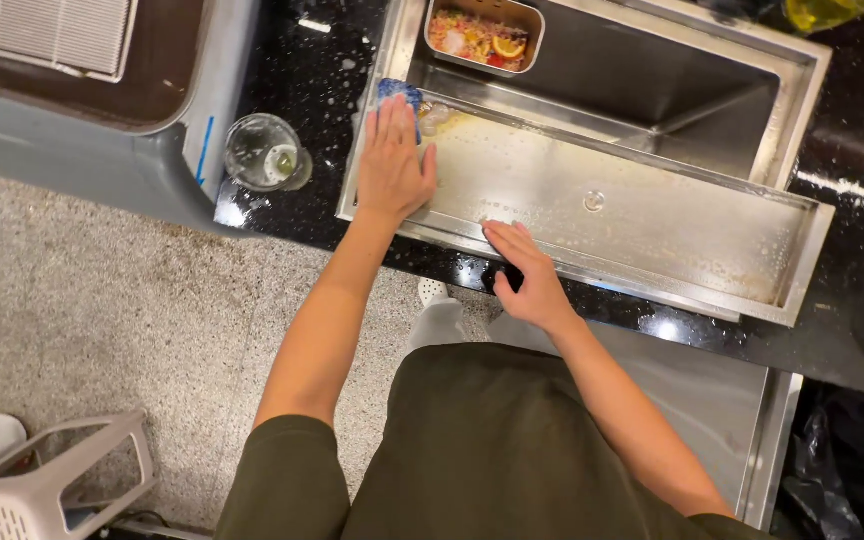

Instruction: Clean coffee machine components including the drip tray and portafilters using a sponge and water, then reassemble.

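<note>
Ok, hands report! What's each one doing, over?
Left hand flat on blue sponge, pressing it on steel tray. Right hand braced on tray's near rim. Glass stands left, apart.

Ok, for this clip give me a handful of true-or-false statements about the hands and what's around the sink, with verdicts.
1. The left hand presses flat on a blue sponge at the steel tray's end. True.
2. The right hand holds the glass. False: it rests on the tray's near rim; the clear glass stands alone on the black counter.
3. The small steel container at the sink's edge is empty. False: it holds mixed food scraps.
4. The tray is wet and soapy. True.
</note>
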